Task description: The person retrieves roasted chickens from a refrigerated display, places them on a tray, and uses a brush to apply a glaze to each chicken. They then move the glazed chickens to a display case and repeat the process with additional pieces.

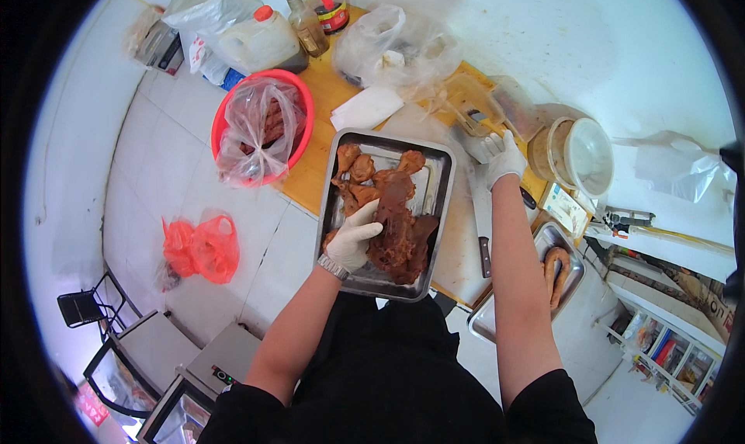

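My left hand (pixel 352 237), in a pale glove with a metal-banded watch at the wrist, grips the edge of a dark brown piece of cooked meat (pixel 396 234). That piece lies in a deep steel tray (pixel 439 182), beside several browned chicken drumsticks (pixel 362 167). My gloved right hand (pixel 503 157) reaches over a clear plastic container (pixel 460 103), at the handle of a brush (pixel 478 117). Whether its fingers have closed on the handle cannot be told. Below this hand, a broad-bladed cleaver (pixel 484 252) lies on the white cutting board (pixel 457 257), partly covered by my forearm.
A red basin (pixel 311 109) holds bagged meat at the left. Behind stand a jug (pixel 256 45), a glass bottle (pixel 307 28) and a plastic bag (pixel 396 48). Round tubs (pixel 588 156) and another knife handle (pixel 527 198) are at right, above a sausage tray (pixel 576 269).
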The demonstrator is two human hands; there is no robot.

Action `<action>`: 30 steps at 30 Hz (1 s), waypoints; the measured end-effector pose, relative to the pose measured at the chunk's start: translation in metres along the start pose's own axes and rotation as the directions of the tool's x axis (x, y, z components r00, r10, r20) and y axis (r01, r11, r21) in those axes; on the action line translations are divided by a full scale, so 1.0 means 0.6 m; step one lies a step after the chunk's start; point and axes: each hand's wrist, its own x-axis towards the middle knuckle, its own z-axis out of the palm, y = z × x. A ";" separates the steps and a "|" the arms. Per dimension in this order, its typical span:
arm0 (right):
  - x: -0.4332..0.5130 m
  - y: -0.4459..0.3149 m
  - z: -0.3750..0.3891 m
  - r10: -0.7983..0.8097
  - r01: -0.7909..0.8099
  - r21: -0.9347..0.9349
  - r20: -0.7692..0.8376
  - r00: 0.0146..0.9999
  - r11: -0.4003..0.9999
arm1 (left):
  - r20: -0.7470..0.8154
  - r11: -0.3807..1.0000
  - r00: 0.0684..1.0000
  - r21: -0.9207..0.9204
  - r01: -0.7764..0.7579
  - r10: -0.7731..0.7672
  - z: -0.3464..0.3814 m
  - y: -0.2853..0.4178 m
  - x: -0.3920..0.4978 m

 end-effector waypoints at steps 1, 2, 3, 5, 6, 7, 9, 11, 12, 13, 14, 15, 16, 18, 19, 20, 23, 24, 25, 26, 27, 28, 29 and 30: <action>-0.002 0.000 -0.010 0.013 -0.011 -0.065 0.025 1.000 0.998 | -0.009 0.999 1.000 0.038 -0.004 0.005 -0.001 0.004 -0.006; -0.009 0.004 -0.023 0.034 -0.027 -0.135 0.055 0.998 0.991 | -0.026 0.997 1.000 0.074 -0.014 0.016 -0.004 0.007 -0.016; -0.023 0.005 -0.035 0.055 -0.037 -0.203 0.083 0.995 0.978 | -0.047 0.986 0.999 0.168 0.000 0.008 -0.018 0.012 -0.029; -0.086 0.024 -0.074 -0.052 0.104 -0.366 0.151 0.987 0.925 | -0.091 0.936 0.996 0.350 0.036 -0.004 -0.051 0.021 -0.068; -0.131 0.029 -0.094 -0.118 0.220 -0.504 0.226 0.967 0.835 | -0.104 0.898 0.994 0.437 0.057 -0.012 -0.053 0.025 -0.081; -0.173 0.034 -0.118 -0.164 0.329 -0.615 0.310 0.936 0.716 | -0.122 0.850 0.992 0.521 0.080 -0.018 -0.051 0.033 -0.097; -0.208 0.081 -0.204 -0.165 0.449 -0.810 0.418 0.893 0.378 | -0.114 0.736 0.993 0.670 0.095 -0.025 -0.060 0.030 -0.107; -0.289 0.098 -0.228 -0.002 0.350 -0.928 0.352 0.936 0.127 | -0.120 0.646 0.992 0.754 0.120 -0.045 -0.052 0.026 -0.106; -0.300 0.129 -0.268 0.052 0.292 -0.936 0.307 0.950 0.196 | -0.114 0.597 0.992 0.792 0.129 -0.063 -0.045 0.022 -0.101; -0.332 0.140 -0.275 0.042 0.321 -0.933 0.332 0.943 0.164 | -0.110 0.489 0.994 0.866 0.105 -0.019 -0.051 0.012 -0.102; -0.339 0.154 -0.293 0.102 0.253 -0.938 0.283 0.954 0.236 | -0.101 0.382 0.995 0.920 0.086 0.019 -0.049 0.007 -0.100; -0.336 0.178 -0.323 0.161 0.176 -0.937 0.232 0.959 0.303 | -0.083 0.270 0.995 0.961 0.067 0.049 -0.045 0.001 -0.098; -0.333 0.201 -0.354 0.227 0.091 -0.927 0.183 0.956 0.363 | -0.066 0.155 0.995 0.986 0.053 0.077 -0.042 -0.005 -0.100; -0.329 0.233 -0.393 0.236 0.108 -0.957 0.174 0.956 0.269 | -0.111 0.102 0.986 0.990 0.098 0.128 -0.037 -0.003 -0.104; -0.324 0.240 -0.406 0.236 0.119 -0.968 0.171 0.956 0.220 | -0.093 0.071 0.983 0.994 0.083 0.160 -0.044 -0.001 -0.109; -0.328 0.232 -0.392 0.234 0.134 -0.974 0.175 0.956 0.181 | -0.081 0.040 0.976 0.996 0.075 0.201 -0.055 0.003 -0.117; -0.354 0.186 -0.332 0.213 0.166 -0.980 0.186 0.959 0.107 | -0.137 0.088 0.911 0.990 0.111 0.389 -0.067 0.022 -0.138; -0.352 0.186 -0.330 0.202 0.188 -0.977 0.206 0.958 0.105 | -0.210 0.101 0.858 0.978 0.184 0.469 -0.076 0.027 -0.146; -0.351 0.181 -0.329 0.192 0.216 -0.972 0.231 0.954 0.097 | -0.280 0.077 0.860 0.959 0.274 0.427 -0.083 0.029 -0.152; -0.350 0.177 -0.327 0.185 0.240 -0.965 0.256 0.949 0.104 | -0.364 0.058 0.839 0.926 0.373 0.404 -0.089 0.033 -0.164; -0.350 0.177 -0.321 0.200 0.291 -0.950 0.309 0.930 0.115 | -0.249 -0.034 0.857 0.955 0.296 0.450 -0.151 0.006 -0.182; -0.338 0.192 -0.341 0.245 0.241 -0.962 0.265 0.932 0.124 | -0.361 0.072 0.826 0.927 0.367 0.434 -0.126 0.008 -0.189; -0.352 0.178 -0.336 0.202 0.292 -0.948 0.312 0.928 0.123 | -0.372 0.086 0.834 0.925 0.370 0.407 -0.095 0.024 -0.185; -0.330 0.213 -0.400 0.160 0.196 -0.947 0.241 0.957 0.256 | -0.255 0.006 0.812 0.955 0.297 0.525 -0.106 -0.002 -0.194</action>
